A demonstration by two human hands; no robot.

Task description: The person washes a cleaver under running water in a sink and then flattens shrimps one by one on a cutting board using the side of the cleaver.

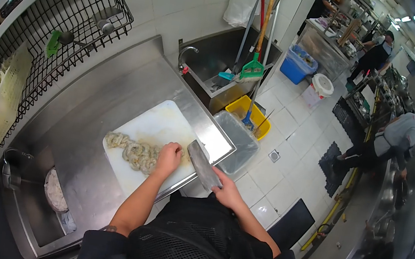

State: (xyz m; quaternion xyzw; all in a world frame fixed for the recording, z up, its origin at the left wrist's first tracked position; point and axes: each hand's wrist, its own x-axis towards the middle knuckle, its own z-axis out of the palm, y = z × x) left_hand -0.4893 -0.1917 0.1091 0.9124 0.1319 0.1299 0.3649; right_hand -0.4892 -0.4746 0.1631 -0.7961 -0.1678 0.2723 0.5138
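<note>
A white cutting board (167, 113) lies on the steel counter, with a row of raw, greyish shrimp (140, 157) across it. My left hand (169, 159) is at the right end of that row, its fingers curled in; what they hold, if anything, is hidden. In my right hand (228, 190) is a wide-bladed cleaver (203, 165), gripped near its handle end. The blade slants over the board's right edge, a short way to the right of my left hand.
Left of the board is a sink basin (30, 200) with a pale, filled container (55, 190). A wire rack (70, 9) hangs above the counter. Beyond stand another sink (207, 55), mops, a yellow bucket (245, 108) and a blue bin (297, 65). A person (403, 136) works at right.
</note>
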